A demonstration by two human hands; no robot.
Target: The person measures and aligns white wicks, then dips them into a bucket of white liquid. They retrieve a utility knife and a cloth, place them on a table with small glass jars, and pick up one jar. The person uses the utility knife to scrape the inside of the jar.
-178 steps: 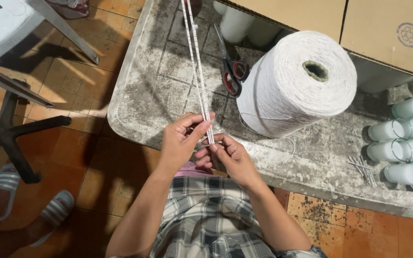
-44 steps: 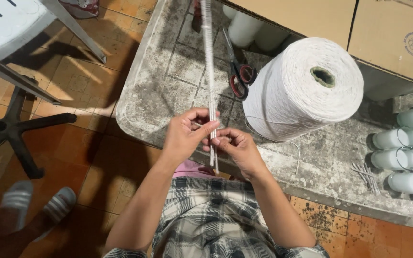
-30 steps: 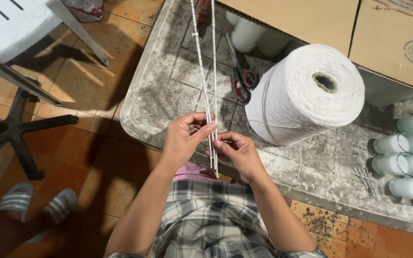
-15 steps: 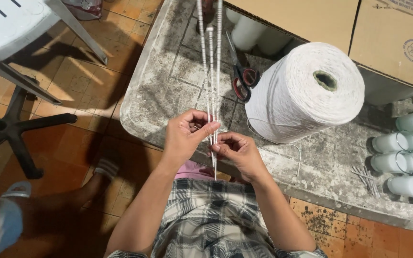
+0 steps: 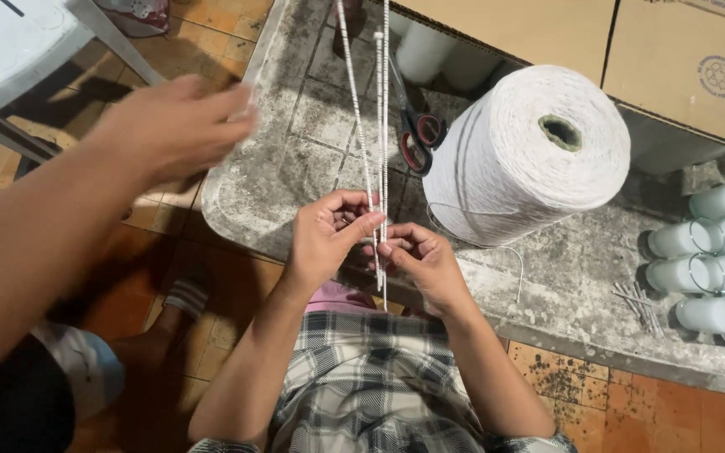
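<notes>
My left hand (image 5: 327,236) and my right hand (image 5: 419,260) meet just above the near edge of a grey stained worktop (image 5: 312,168). Both pinch the lower ends of a few long thin white strings (image 5: 379,126) that rise out of the top of the view. A big spool of white cord (image 5: 524,155) lies on its side just beyond my right hand, with a loose strand curling off it toward the edge.
Red-handled scissors (image 5: 417,134) lie behind the strings. Several white glass candle jars (image 5: 706,268) lie at the right, thin sticks (image 5: 639,304) beside them. Cardboard boxes (image 5: 681,59) stand behind. Another person's arm and hand (image 5: 161,134) reaches in from the left, blurred. A white plastic chair (image 5: 18,50) stands at top left.
Another person's arm has swung in from the left over the floor toward the worktop corner. My hands stay at the strings, which have shifted slightly between my fingers.
</notes>
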